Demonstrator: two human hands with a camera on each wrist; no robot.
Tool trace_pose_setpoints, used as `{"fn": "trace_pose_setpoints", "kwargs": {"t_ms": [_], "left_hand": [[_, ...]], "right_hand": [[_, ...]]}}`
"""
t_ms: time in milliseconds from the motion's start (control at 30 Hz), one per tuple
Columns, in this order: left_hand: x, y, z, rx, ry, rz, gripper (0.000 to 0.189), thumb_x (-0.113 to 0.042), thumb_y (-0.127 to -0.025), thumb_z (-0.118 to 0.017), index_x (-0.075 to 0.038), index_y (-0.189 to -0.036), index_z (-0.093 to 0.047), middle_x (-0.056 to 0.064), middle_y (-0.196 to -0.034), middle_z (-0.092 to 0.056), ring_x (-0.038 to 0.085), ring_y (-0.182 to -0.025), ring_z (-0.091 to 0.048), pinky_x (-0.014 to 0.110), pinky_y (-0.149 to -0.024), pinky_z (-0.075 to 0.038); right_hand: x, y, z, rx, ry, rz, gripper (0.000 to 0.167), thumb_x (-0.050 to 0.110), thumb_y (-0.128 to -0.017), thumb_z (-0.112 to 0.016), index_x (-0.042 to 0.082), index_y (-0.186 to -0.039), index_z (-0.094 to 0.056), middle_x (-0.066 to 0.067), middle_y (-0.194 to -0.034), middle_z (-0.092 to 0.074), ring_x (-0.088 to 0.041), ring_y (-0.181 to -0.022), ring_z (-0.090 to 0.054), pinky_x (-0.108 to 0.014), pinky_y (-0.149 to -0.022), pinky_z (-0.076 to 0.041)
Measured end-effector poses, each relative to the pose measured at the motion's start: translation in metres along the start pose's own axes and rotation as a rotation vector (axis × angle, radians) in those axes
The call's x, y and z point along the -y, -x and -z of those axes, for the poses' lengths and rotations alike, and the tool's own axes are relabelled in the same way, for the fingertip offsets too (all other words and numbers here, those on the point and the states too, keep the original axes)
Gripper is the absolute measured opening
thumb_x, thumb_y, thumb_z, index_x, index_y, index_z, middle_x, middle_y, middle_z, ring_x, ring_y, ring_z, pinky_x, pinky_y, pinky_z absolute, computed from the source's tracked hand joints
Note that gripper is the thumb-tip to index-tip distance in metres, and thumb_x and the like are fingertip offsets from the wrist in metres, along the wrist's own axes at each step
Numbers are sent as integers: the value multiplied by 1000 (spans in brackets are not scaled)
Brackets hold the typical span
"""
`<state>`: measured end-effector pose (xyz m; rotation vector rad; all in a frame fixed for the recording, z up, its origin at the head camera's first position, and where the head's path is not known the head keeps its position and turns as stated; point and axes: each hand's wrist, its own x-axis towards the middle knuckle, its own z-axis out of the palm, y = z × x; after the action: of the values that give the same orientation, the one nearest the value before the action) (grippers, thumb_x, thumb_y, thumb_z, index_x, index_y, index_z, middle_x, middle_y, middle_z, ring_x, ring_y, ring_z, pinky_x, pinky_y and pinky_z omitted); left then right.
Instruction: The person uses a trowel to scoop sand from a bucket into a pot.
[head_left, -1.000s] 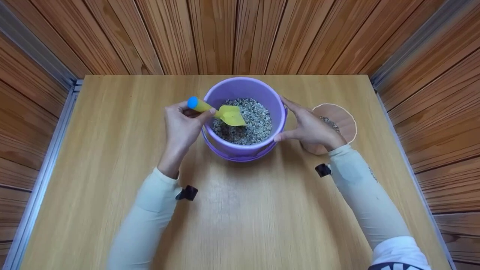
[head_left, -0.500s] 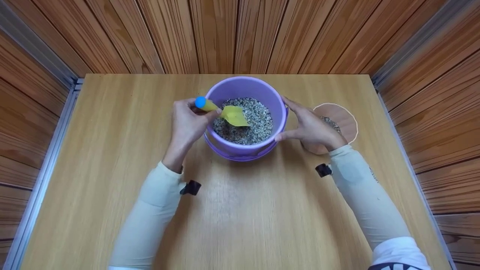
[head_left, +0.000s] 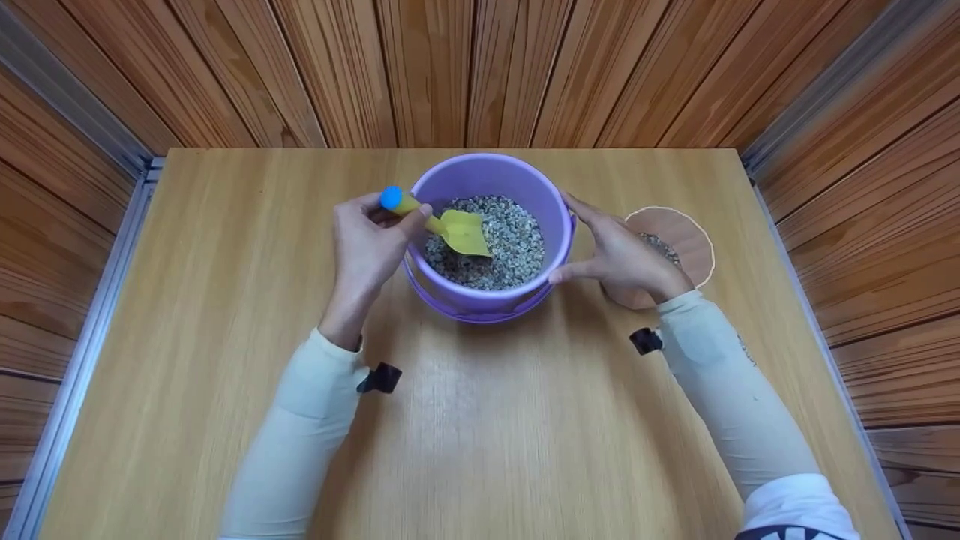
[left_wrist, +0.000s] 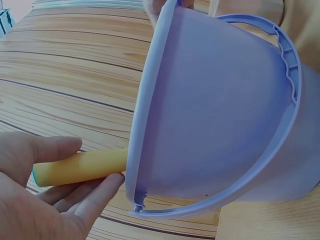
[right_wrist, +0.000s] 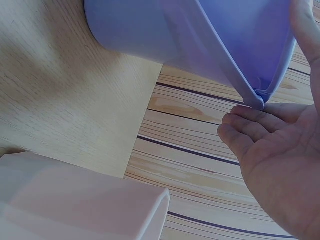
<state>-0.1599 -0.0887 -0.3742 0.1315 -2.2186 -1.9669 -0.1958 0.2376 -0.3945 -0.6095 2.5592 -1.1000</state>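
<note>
My left hand (head_left: 367, 244) pinches the yellow handle of a toy shovel (head_left: 466, 234) with a blue end cap. Its yellow blade is inside the purple bucket (head_left: 487, 171), at the gravel (head_left: 517, 236); whether the blade tip touches the gravel is hard to tell. In the left wrist view, the bucket's wall hides the blade and only the handle (left_wrist: 100, 166) shows. My right hand (head_left: 626, 259) rests against the bucket's right side, thumb at the rim. The right wrist view shows the fingers (right_wrist: 245, 127) nearly straight beside the bucket's handle joint.
A pinkish container (head_left: 690, 244) with some gravel in it stands right of the bucket, partly behind my right hand. The bucket's handle (left_wrist: 292, 70) hangs down on its near side. Wood-panelled walls (head_left: 431, 75) border the wooden table (head_left: 480, 435).
My left hand and the shovel shift slightly right, then back left. The blade now points a little lower into the bucket. My right hand and the bucket stay in place.
</note>
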Motion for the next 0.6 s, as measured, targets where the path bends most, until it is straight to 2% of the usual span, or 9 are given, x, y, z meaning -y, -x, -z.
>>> {"fn": "trace_pose_setpoints", "kwargs": {"t_ms": [133,300,433,600], "left_hand": [[-3,0,3,-1,-63,16,20,-11,-88,-79,5,-99,-74,13,-93,-72,20,-85,-70,27,-78,-60],[-6,-1,6,10,-169,34,17,-12,-88,-79,3,-93,-73,10,-82,-66,17,-73,-61,23,-63,-55],[-7,-1,5,23,-159,54,16,-12,-87,-79,3,-90,-74,10,-77,-64,16,-70,-59,23,-60,-52],[-6,-1,5,44,-163,70,15,-12,-87,-79,2,-93,-75,10,-80,-66,17,-73,-62,24,-65,-56]], "right_hand": [[0,0,0,-2,-10,5,122,49,-69,-91,22,-163,-18,-5,-167,-20,-19,-152,-19,-45,-124,-18],[0,0,0,-4,-17,5,121,49,-69,-91,23,-163,-19,-2,-167,-21,-18,-152,-19,-45,-124,-18],[-1,0,0,-6,-11,-11,120,49,-69,-91,26,-162,-18,2,-166,-20,-17,-151,-18,-44,-124,-17],[0,0,0,-8,-12,0,120,47,-69,-91,26,-162,-18,0,-167,-20,-17,-151,-19,-44,-124,-18]]}}
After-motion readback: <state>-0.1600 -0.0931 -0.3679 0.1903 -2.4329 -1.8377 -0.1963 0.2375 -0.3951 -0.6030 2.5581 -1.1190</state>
